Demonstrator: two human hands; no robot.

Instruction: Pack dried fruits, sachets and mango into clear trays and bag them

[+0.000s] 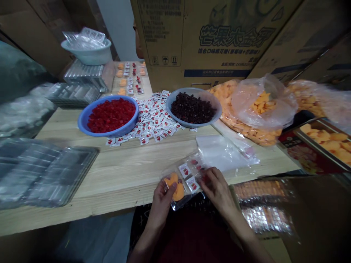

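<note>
At the table's front edge lies a clear plastic tray (182,199) with compartments, tilted between my hands. Orange heart-like pieces (178,191) fill its left end, two printed sachets (192,184) sit in the middle, and small red and dark pieces are at the right. My left hand (160,202) grips the left end, thumb on top. My right hand (218,188) has its fingers closed at the right end, covering part of it. Whether clear film wraps the tray, I cannot tell. Just beyond lies a stack of clear plastic bags (219,153).
Behind are a blue basin of red pieces (111,115), a pile of sachets (156,115) and a basin of dark pieces (193,107). Empty trays (52,171) stack at left. Bagged orange pieces (246,109) and an open box (326,142) stand right; packed trays (264,204) lie below.
</note>
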